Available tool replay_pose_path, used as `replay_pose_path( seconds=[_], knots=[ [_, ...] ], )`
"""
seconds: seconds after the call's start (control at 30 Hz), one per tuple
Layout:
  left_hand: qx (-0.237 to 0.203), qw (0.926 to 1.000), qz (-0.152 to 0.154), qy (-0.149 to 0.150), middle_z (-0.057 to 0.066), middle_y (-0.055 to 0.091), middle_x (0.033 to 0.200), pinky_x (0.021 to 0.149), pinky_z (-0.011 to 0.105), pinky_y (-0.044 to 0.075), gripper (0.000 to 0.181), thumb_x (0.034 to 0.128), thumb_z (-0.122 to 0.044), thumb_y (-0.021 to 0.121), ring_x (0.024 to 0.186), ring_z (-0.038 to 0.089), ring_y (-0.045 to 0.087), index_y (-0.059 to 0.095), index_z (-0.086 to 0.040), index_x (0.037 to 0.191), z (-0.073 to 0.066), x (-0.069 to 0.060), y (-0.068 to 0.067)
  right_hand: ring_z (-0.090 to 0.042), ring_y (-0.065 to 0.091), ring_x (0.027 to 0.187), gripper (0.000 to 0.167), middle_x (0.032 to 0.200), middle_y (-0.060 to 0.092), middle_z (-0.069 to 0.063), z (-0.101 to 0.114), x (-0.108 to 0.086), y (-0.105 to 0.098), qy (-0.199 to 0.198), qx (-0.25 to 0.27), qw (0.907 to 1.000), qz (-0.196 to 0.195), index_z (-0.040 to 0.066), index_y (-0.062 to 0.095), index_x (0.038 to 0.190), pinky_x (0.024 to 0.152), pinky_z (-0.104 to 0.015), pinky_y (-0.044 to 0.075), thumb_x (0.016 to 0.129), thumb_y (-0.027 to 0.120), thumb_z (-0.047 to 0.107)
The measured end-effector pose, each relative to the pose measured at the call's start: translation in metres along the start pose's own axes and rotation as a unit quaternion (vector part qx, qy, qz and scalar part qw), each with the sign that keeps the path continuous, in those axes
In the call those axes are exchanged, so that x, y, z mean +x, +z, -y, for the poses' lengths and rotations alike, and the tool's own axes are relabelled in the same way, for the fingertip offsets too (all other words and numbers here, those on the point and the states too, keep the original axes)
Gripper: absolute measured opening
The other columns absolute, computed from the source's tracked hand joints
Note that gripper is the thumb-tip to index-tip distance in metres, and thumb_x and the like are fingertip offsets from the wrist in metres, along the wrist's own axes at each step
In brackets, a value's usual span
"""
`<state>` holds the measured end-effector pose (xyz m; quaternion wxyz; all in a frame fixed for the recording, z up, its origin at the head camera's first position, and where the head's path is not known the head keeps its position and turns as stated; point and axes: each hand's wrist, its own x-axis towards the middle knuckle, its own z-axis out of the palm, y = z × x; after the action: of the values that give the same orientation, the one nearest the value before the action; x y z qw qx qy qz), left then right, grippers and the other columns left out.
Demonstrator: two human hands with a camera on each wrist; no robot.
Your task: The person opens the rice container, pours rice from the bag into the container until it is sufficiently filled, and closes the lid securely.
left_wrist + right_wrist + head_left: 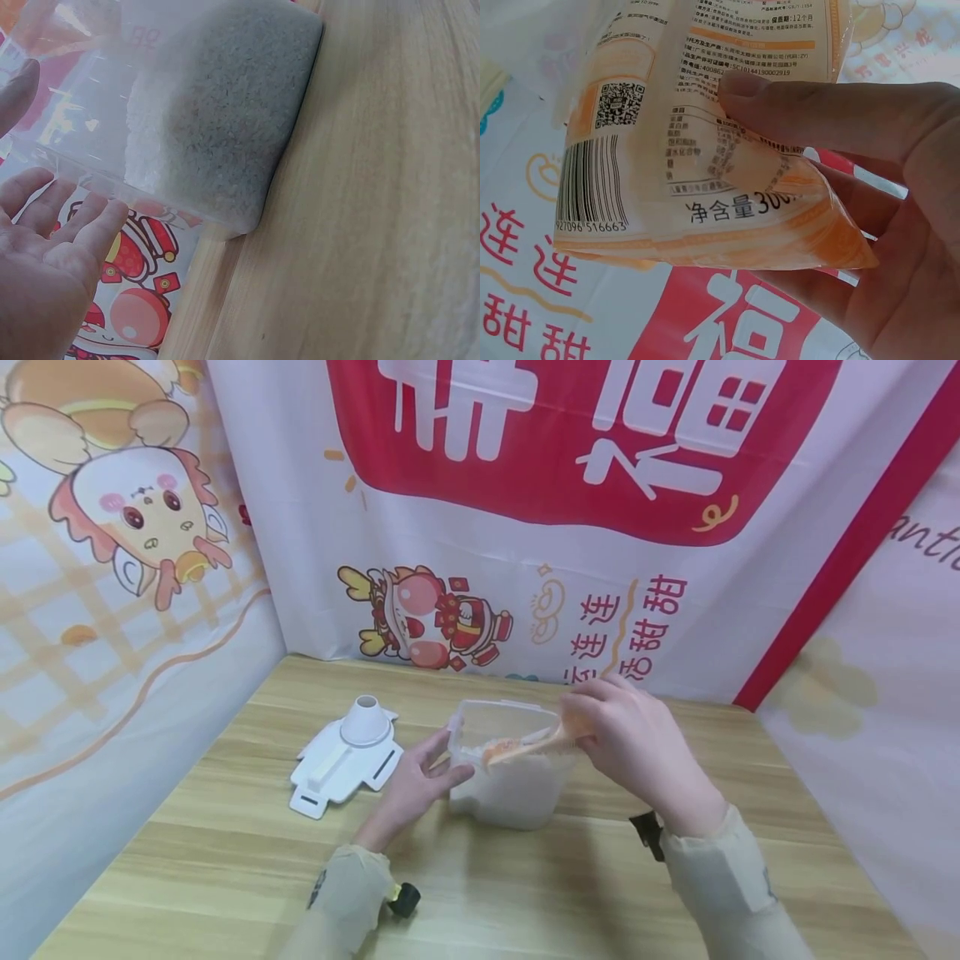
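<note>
A clear plastic container (510,793) stands on the table, and the left wrist view shows white grains (225,112) inside it. My left hand (422,781) steadies its left side, fingers against the wall and thumb near the rim. Over the container's right rim, my right hand (626,739) grips an orange-and-clear printed bag (536,745), tilted with its far end over the opening. In the right wrist view the thumb presses the bag (705,165) from the front, with the other fingers behind it.
A white lid (345,768) with a cone-shaped spout lies on the wooden table (225,860) left of the container. Printed cloth (300,527) hangs behind the table and along both sides.
</note>
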<state>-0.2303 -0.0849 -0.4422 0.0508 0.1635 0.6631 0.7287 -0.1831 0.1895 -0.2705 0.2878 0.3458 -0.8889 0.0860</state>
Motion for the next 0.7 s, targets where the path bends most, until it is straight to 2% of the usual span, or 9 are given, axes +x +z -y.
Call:
replay_pose_path(
  seconds=[0.17, 0.47, 0.7],
  knots=[
    [0.005, 0.9999, -0.002, 0.015, 0.000, 0.038, 0.153, 0.098, 0.031, 0.048, 0.076, 0.0845, -0.025, 0.080, 0.128, 0.025, 0.050, 0.042, -0.014, 0.150, 0.001, -0.001, 0.001, -0.024, 0.058, 0.084, 0.032, 0.087, 0.067, -0.002, -0.003, 0.009, -0.002, -0.002, -0.011, 0.9997, 0.023, 0.011, 0.071, 0.089, 0.067, -0.041, 0.056, 0.066, 0.086, -0.004],
    [0.017, 0.9996, -0.021, 0.010, 0.005, 0.038, 0.153, 0.098, 0.030, 0.047, 0.080, 0.0833, -0.027, 0.081, 0.129, 0.027, 0.048, 0.041, -0.009, 0.149, 0.001, -0.002, 0.003, -0.023, 0.057, 0.084, 0.031, 0.091, 0.069, 0.000, -0.004, 0.024, -0.011, 0.010, -0.008, 0.9950, 0.099, 0.015, 0.076, 0.093, 0.068, -0.039, 0.056, 0.067, 0.091, 0.008],
    [0.034, 0.9991, -0.026, 0.001, 0.007, 0.039, 0.152, 0.099, 0.031, 0.046, 0.083, 0.0817, -0.030, 0.082, 0.129, 0.028, 0.048, 0.040, -0.009, 0.150, 0.001, -0.002, 0.001, -0.024, 0.058, 0.086, 0.030, 0.094, 0.068, -0.001, -0.008, 0.024, -0.009, 0.006, -0.010, 0.9957, 0.092, 0.015, 0.075, 0.094, 0.067, -0.040, 0.057, 0.069, 0.089, 0.007]
  ],
)
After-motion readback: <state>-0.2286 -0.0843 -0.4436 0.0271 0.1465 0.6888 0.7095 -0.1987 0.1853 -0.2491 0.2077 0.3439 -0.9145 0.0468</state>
